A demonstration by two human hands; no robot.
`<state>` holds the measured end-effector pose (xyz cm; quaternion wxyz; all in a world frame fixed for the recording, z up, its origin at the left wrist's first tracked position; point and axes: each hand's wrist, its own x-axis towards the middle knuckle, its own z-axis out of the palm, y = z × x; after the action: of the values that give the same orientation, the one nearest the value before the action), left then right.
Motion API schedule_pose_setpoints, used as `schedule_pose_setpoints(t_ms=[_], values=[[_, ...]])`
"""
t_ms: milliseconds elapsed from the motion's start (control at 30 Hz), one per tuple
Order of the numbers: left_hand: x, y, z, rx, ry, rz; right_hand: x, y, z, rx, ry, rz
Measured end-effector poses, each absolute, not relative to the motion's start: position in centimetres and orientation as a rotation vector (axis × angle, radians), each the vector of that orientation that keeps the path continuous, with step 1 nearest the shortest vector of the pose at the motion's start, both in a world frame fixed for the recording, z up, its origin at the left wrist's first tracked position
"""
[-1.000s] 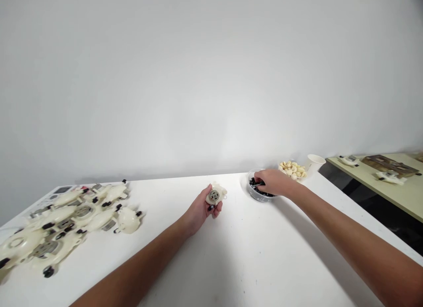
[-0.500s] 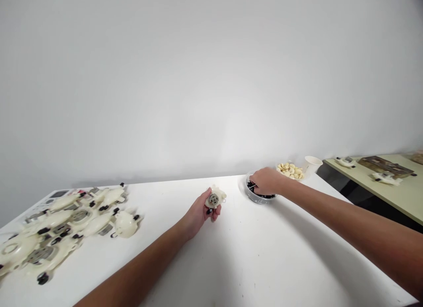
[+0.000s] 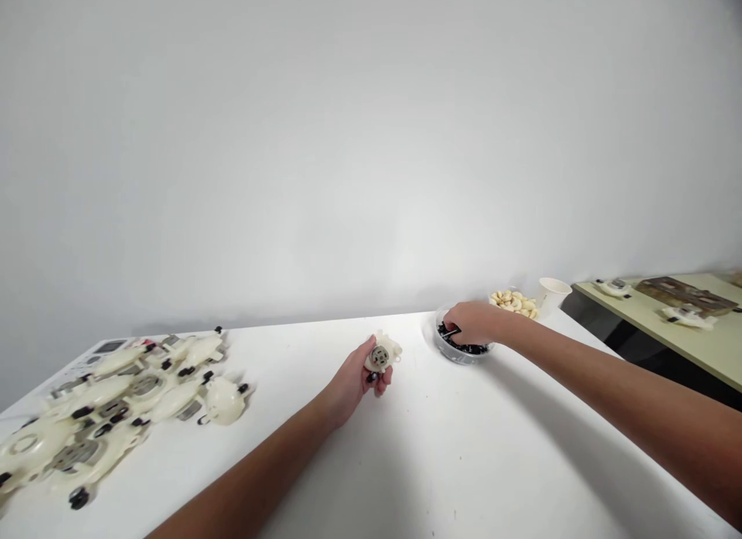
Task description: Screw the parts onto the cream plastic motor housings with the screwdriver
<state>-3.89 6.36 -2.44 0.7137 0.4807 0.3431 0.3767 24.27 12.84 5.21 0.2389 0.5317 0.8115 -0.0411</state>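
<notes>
My left hand (image 3: 355, 380) is closed around a small cream plastic casing (image 3: 389, 347), held above the white table. A round grey disc with holes faces up on the casing, and a black knob-like piece sticks out at its lower side. My right hand (image 3: 475, 322) reaches into a clear round bowl (image 3: 461, 357) of small black parts (image 3: 476, 349). Its fingers are pinched on a small black part (image 3: 452, 331) with a shiny edge; the fingertips are partly hidden by the hand and bowl.
Many similar cream casings (image 3: 174, 396) with black ends lie piled on the left of the white table (image 3: 348, 477). Behind my right hand are cream-coloured pieces (image 3: 513, 301) and a white paper cup (image 3: 553, 293). Two casings and a brown box (image 3: 687, 294) sit on a greenish side table (image 3: 707, 346).
The view has shifted slightly, so everything sits a little further right and lower. My right hand stays in the bowl, and a black part now shows at its fingertips. The left hand keeps its hold.
</notes>
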Motion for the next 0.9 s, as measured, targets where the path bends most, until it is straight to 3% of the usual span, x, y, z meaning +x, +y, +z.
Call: schedule_pose_setpoints(t_ms=[900], values=[[-4.1, 6.5, -2.9, 1.077, 0.755, 0.844, 22.8, 12.3, 4.9, 1.544, 2.098, 0.037]])
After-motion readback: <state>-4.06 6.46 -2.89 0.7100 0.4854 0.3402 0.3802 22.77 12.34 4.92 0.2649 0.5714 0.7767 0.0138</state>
